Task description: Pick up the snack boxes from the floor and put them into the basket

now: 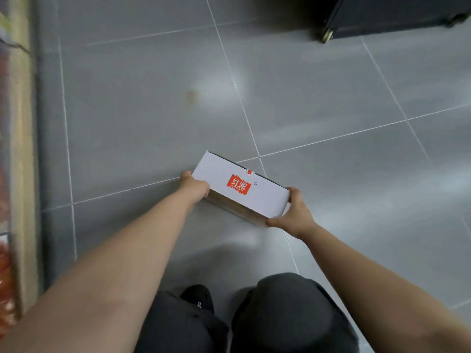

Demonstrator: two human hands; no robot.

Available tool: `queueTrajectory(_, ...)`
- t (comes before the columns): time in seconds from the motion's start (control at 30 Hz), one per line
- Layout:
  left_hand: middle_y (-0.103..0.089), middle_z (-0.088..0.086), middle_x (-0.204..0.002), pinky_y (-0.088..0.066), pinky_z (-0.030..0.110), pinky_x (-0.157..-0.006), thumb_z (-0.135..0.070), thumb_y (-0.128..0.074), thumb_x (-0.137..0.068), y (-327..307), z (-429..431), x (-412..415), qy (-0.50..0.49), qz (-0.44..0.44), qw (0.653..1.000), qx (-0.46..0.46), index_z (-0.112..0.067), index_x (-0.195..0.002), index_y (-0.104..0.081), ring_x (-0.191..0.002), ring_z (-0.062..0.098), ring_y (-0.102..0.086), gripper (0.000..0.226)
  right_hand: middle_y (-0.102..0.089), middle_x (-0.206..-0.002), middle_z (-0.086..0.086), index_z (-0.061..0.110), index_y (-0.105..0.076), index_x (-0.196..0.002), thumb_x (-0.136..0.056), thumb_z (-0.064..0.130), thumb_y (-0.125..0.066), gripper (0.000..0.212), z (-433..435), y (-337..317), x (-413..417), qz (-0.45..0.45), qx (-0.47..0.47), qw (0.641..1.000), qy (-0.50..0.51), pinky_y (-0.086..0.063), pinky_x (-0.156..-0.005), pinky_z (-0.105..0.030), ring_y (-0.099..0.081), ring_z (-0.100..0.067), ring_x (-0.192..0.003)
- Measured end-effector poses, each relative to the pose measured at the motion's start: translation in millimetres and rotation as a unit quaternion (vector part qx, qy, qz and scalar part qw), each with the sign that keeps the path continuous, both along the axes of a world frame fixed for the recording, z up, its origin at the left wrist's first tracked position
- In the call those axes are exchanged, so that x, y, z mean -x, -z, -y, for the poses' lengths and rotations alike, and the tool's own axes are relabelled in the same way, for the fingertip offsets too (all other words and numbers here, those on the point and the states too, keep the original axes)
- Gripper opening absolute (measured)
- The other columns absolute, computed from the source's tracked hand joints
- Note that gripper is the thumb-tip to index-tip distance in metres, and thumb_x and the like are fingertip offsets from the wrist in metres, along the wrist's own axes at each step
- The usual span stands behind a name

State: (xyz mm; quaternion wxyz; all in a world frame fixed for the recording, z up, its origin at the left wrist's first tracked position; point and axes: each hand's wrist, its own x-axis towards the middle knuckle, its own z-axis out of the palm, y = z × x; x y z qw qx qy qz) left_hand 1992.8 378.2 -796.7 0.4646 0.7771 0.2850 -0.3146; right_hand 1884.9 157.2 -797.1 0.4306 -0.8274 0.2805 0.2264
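Hands (195, 186) around snack box (239, 186)

left hand (195, 186): fingertips out of sight under the snack box (242, 186).
right hand (293, 215): palm hidden against the box's end.
snack box: underside and far side unseen; small print under the red logo unreadable.
dark case (382, 16): cut by top and right edges.
left-edge furnishing (15, 149): blurred, cropped, not identifiable.
shoe (197, 298): partly hidden behind the knees (288, 301), which the bottom edge cuts.
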Motion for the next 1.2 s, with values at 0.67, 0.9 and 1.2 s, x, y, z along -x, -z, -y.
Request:
queueTrajectory(0.67,-0.064,0.006,-0.116,-0.051,0.035,-0.084,-0.018,-0.058,-0.066,-504,-142,105,-0.355,0.114,0.928,-0.001,-0.014,-0.124,-0.054,-0.103,0.024,-0.060,0.058,-0.053,-0.131,-0.005,0.025,-0.036,-0.136,-0.061,0.013,-0.089,0.093,-106,-493,-76,0.076,-0.269,0.950,-0.142,-0.046,-0.100,-0.038,-0.048,-0.014,-0.127)
queueTrajectory(0.9,-0.065,0.009,-0.098,-0.056,0.045,-0.083,-0.012,-0.051,-0.079,-607,-134,230,-0.564,0.172,0.805,-0.063,-0.020,-0.097,-0.051,-0.089,0.027,-0.064,0.019,-0.060,-0.131,0.001,0.030,-0.054,-0.127,-0.048,0.052,-0.090,0.090,-157,-575,-36,0.037,-0.373,0.879,-0.296,-0.046,-0.103,-0.049,-0.053,-0.021,-0.127)
queueTrajectory(1.2,-0.061,0.009,-0.083,-0.043,0.030,-0.059,-0.005,-0.050,-0.085,-656,-53,457,-0.784,0.205,0.580,-0.080,-0.007,-0.117,-0.056,-0.068,0.019,-0.053,0.032,-0.061,-0.132,0.006,0.029,-0.052,-0.136,-0.063,0.045,-0.085,0.082,-225,-613,97,-0.061,-0.411,0.730,-0.542,-0.043,-0.105,-0.048,-0.054,-0.022,-0.127)
